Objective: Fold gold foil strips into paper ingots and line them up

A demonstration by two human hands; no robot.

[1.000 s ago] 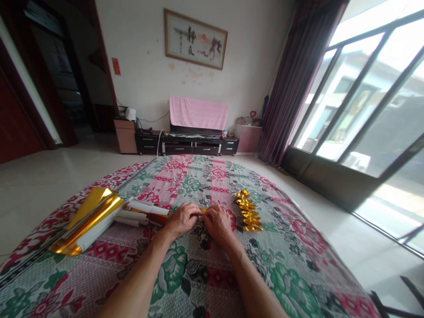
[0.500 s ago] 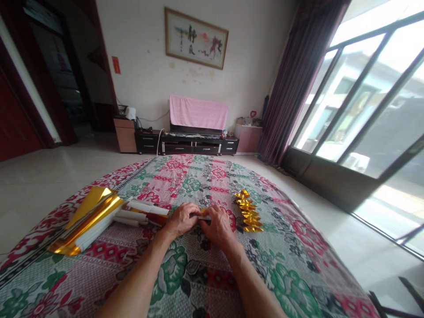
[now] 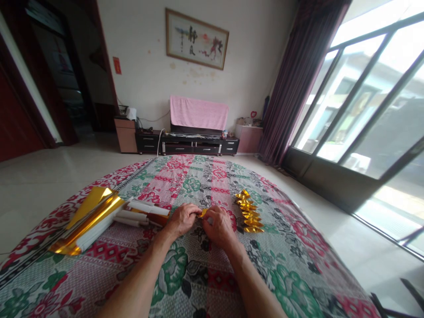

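Left hand point(image 3: 183, 220) and right hand point(image 3: 219, 226) pinch a small gold piece point(image 3: 203, 212) between them

The gold piece sits in the narrow gap between the two sets of fingertips, just above or on the patterned cloth point(image 3: 192, 183); which of the two, I cannot tell. Its visible part runs roughly left to right, from one hand towards the other, and lies at the far side of the fingers. Neither hand is clearly nearer to it, since both seem to touch it

The left hand is closed to a pinch, thumb and forefinger together at the left end of the piece, the other fingers curled in beside them. The right hand is also bent into a close grip over the right end; its knuckles hide much of what the fingertips do, so how firmly it presses, I cannot tell

To the right of the right hand, a row of folded gold shapes point(image 3: 251, 217) runs from near to far, pointed ends to left and right, set close together and partly overlapping to the eye. Left of the left hand lie white rolls point(image 3: 131, 215), and further left a larger gold sheet point(image 3: 107, 207), partly rolled and slanting from near left to far right
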